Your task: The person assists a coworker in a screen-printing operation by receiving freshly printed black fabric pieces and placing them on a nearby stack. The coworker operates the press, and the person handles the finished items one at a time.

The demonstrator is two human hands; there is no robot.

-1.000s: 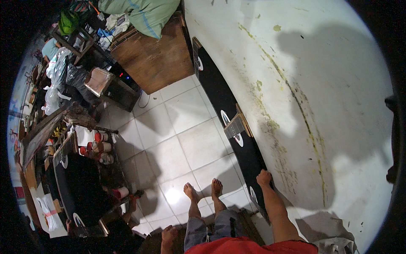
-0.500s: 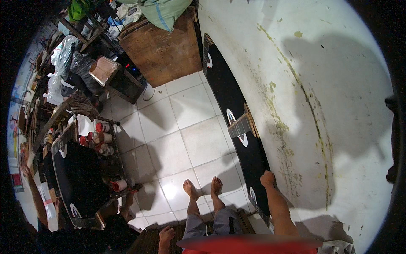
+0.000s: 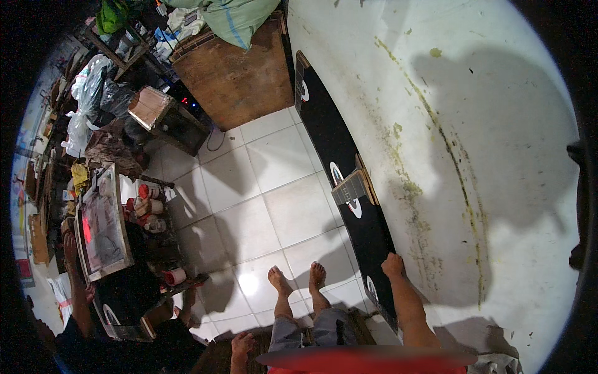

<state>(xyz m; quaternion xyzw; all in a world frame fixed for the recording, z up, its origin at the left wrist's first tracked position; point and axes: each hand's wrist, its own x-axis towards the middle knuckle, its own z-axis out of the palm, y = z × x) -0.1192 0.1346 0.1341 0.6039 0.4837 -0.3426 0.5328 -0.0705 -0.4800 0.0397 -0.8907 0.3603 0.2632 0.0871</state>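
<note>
Many square, glossy tiles (image 3: 296, 209); stained white wall (image 3: 523, 268), three o'clock. Right hand (image 3: 393, 265), four o'clock, curled against long black board (image 3: 372, 237); left hand (image 3: 242, 343), seven o'clock, loosely curled. Cannot tell either's grip.

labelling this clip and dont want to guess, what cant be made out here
All in the head view:
Right hand: its own curled shape hides the fingertips, so whether it grips the right black panel is unclear.
Left hand: small and curled, so anything inside can't be told; the lower edge cuts off its forearm.
Left black panel: partly covered by the framed screen.
Green sack: cut by the upper edge.
Red shirt: blurred, cut by the lower edge.
</note>
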